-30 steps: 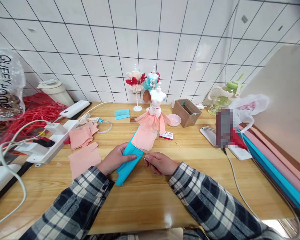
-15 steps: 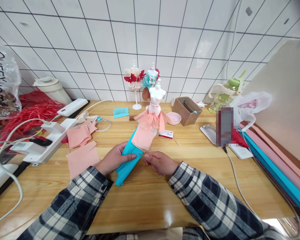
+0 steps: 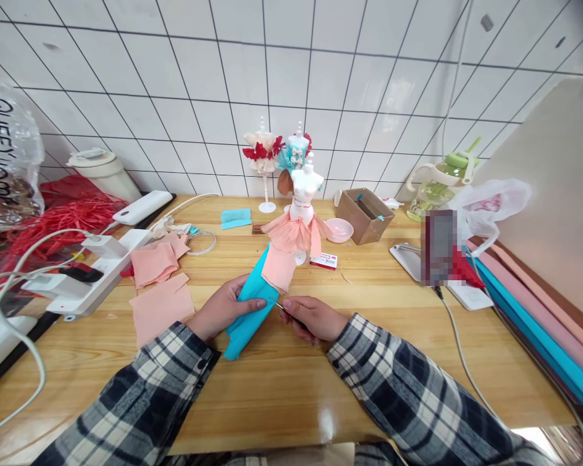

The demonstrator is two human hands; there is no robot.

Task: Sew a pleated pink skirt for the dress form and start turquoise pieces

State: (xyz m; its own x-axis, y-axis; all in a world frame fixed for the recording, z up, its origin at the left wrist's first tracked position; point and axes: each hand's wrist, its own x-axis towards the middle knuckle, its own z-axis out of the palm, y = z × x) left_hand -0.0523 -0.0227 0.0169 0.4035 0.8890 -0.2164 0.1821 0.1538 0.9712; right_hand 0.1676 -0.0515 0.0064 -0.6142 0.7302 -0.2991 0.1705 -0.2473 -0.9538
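Black capitals on the clear plastic bag (image 3: 10, 155) at far left run sideways down it; the lower word reads HOME and the upper one looks like QUEEY. The small red-and-white box (image 3: 323, 261) beyond the hands carries print too small to read. The blue sheet (image 3: 252, 320) lies slantwise, its long axis running from a near end at lower left to a far end at upper right, which points toward the white dress form (image 3: 307, 186) in its pink skirt (image 3: 291, 234). A pink sheet (image 3: 279, 270) overlaps the far part. The left hand (image 3: 228, 307) pinches the blue sheet from its left side, thumb on top. The right hand (image 3: 313, 317), just beside its right edge, is closed around a thin metal tool (image 3: 278, 305), mostly hidden by the fingers.
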